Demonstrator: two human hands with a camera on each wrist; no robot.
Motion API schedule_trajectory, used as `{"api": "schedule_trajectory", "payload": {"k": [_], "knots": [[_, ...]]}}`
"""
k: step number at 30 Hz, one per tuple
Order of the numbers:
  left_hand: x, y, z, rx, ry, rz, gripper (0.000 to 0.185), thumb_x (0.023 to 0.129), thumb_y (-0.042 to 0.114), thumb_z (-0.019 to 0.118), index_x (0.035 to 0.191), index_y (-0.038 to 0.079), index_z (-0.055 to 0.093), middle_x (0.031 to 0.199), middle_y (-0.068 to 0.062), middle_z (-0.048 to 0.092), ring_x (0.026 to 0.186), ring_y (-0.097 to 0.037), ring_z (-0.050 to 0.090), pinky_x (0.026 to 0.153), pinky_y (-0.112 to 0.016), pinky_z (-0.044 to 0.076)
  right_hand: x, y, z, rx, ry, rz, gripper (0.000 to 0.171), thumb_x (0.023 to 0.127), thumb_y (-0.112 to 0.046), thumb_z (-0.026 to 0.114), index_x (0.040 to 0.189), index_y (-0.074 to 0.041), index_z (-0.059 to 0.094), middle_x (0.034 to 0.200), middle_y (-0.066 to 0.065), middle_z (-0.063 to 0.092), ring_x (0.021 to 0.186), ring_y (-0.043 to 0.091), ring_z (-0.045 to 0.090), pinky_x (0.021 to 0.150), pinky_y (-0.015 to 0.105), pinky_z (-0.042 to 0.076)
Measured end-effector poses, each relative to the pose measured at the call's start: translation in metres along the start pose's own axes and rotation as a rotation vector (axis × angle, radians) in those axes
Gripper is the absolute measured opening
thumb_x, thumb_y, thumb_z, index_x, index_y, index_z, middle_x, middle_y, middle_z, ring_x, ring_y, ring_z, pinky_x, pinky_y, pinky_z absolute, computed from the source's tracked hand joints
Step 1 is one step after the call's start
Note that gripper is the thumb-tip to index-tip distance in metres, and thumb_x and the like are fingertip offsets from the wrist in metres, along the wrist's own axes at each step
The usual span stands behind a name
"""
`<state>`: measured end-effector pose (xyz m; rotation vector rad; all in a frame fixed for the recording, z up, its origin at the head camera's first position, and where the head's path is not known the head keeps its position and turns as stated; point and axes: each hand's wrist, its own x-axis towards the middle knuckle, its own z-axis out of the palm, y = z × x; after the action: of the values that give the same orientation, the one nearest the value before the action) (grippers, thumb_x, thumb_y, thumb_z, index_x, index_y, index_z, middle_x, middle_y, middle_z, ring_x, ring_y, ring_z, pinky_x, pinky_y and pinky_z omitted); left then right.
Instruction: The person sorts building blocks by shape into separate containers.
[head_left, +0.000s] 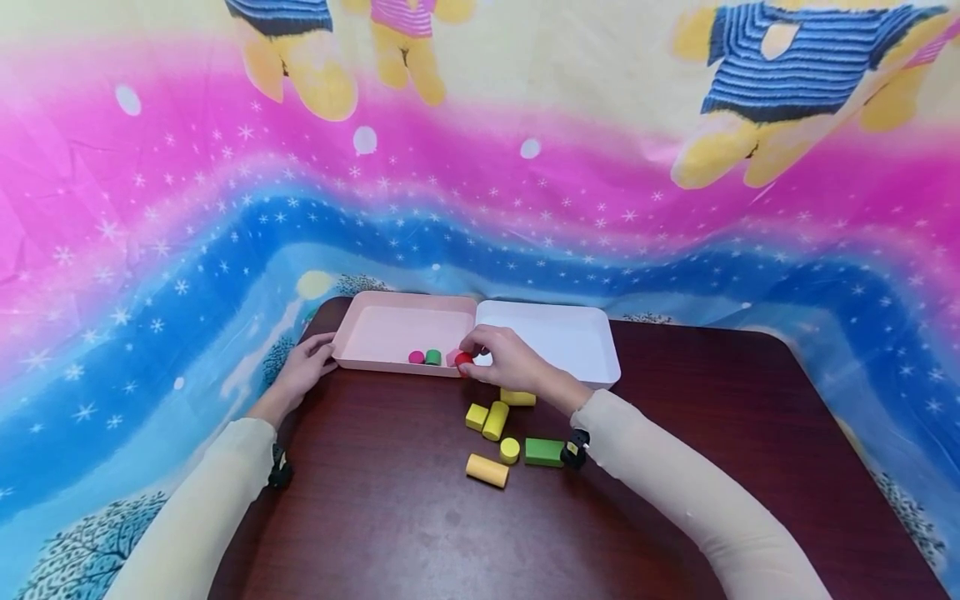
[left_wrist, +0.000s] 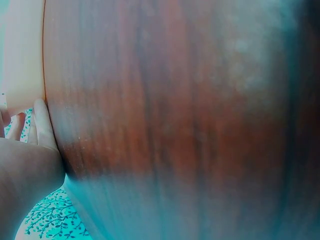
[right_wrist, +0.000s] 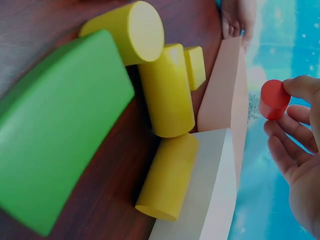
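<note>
My right hand (head_left: 504,354) pinches a small red cylinder block (right_wrist: 274,99) between thumb and fingertips, above the near right end of the pink tray (head_left: 405,367). Inside that tray, along its near wall, lie a magenta round block (head_left: 416,357) and a green cylinder block (head_left: 432,357). A pink block (head_left: 452,357) shows partly behind the red one. At the tray's left end, my left hand (head_left: 303,371) rests its fingers against the corner. In the left wrist view, a straight finger (left_wrist: 44,125) touches the tray wall.
A white tray (head_left: 592,342) adjoins the pink one on the right. Several yellow blocks, including a cube (head_left: 476,417) and a cylinder (head_left: 495,421), lie on the dark wooden table (head_left: 375,500). A green rectangular block (head_left: 543,452) lies beneath my right wrist. A patterned cloth hangs behind.
</note>
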<state>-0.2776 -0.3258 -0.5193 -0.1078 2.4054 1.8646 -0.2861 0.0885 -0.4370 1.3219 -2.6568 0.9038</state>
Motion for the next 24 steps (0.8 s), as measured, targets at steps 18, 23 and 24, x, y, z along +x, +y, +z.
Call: {"api": "schedule_trajectory", "payload": {"k": [18,23,24], "knots": [[0.000,0.000,0.000,0.001,0.004,-0.011,0.055,0.117,0.030,0.040,0.166,0.005,0.033,0.165,-0.025,0.036,0.148,-0.039,0.045,0.116,-0.044,0.046,0.021,0.020,0.014,0.088,0.051,0.138,0.024,0.097,-0.019,0.080,0.116,-0.005,0.074,0.107,0.003,0.071,0.101,0.022,0.069,0.096,0.041,0.061],[-0.001,0.001,0.001,0.004,0.009,-0.005,0.054,0.117,0.028,0.041,0.165,0.004,0.034,0.164,-0.025,0.037,0.147,-0.040,0.045,0.116,-0.046,0.046,0.027,0.022,0.018,0.070,0.057,0.178,0.026,0.097,-0.020,0.080,0.118,-0.006,0.074,0.107,0.003,0.071,0.100,0.017,0.067,0.094,0.034,0.061],[-0.001,0.002,0.001,0.001,0.011,-0.003,0.054,0.117,0.028,0.041,0.165,0.004,0.034,0.164,-0.026,0.038,0.147,-0.040,0.045,0.116,-0.046,0.046,0.028,0.022,0.019,0.066,0.058,0.184,0.026,0.097,-0.020,0.080,0.118,-0.006,0.074,0.107,0.003,0.071,0.099,0.017,0.067,0.093,0.033,0.061]]}}
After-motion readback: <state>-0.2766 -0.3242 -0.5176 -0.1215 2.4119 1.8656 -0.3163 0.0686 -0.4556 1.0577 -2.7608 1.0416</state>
